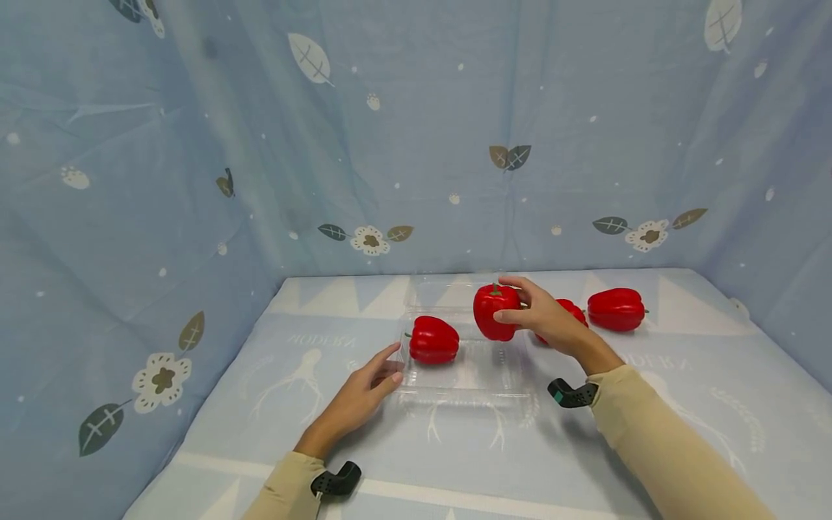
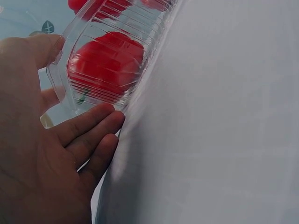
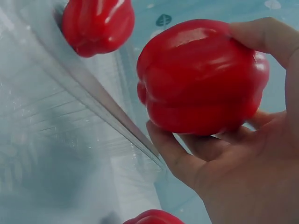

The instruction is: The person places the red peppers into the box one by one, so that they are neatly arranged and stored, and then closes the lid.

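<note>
Over the right part of a clear plastic container (image 1: 477, 375), my right hand (image 1: 542, 314) holds a red bell pepper (image 1: 490, 314) between thumb and fingers. Its green stem shows in the head view. A second red bell pepper (image 1: 433, 340) lies on its side in the container's left part. My left hand (image 1: 357, 401) is at the container's left end. In the left wrist view the thumb touches the rim (image 2: 70, 42) near a corner, and the other fingers (image 2: 86, 140) lie fairly straight against the end wall.
Right of the container lies another red bell pepper (image 1: 616, 309). One more bell pepper (image 1: 570, 310) is partly hidden behind my right hand. The container's clear lid (image 1: 448, 295) extends behind it. A patterned cloth covers the table (image 1: 312, 419); a blue curtain (image 1: 422, 108) hangs behind.
</note>
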### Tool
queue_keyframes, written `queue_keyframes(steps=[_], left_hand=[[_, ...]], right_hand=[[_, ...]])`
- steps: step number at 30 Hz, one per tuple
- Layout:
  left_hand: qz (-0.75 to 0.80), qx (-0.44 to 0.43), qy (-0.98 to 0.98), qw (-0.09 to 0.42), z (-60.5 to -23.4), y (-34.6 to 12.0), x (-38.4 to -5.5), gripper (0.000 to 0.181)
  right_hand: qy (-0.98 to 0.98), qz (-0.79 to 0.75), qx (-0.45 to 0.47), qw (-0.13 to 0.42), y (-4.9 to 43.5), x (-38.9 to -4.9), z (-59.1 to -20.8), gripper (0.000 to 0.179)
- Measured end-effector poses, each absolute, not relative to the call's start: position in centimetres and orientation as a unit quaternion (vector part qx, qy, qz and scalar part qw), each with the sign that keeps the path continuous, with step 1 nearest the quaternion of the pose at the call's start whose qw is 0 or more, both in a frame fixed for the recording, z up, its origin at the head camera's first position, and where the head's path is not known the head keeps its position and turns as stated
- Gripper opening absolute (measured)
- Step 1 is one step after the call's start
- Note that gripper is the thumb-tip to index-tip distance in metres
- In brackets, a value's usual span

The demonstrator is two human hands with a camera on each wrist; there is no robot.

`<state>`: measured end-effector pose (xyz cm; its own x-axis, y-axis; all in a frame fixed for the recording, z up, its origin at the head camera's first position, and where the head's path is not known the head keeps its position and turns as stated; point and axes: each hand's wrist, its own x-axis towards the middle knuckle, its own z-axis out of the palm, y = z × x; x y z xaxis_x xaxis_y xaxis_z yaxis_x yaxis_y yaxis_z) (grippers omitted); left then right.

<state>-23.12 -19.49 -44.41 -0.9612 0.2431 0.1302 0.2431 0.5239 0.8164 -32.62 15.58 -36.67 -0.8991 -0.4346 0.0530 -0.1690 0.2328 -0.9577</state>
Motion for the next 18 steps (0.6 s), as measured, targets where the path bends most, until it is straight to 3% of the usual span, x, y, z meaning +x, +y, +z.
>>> queue_keyframes(steps=[18], left_hand=[[0.461, 0.141, 0.876, 0.0, -44.31, -19.46, -23.14, 0.058]], right_hand=[[0.849, -0.469, -0.22, 0.105, 14.81, -33.0, -36.55, 0.084]])
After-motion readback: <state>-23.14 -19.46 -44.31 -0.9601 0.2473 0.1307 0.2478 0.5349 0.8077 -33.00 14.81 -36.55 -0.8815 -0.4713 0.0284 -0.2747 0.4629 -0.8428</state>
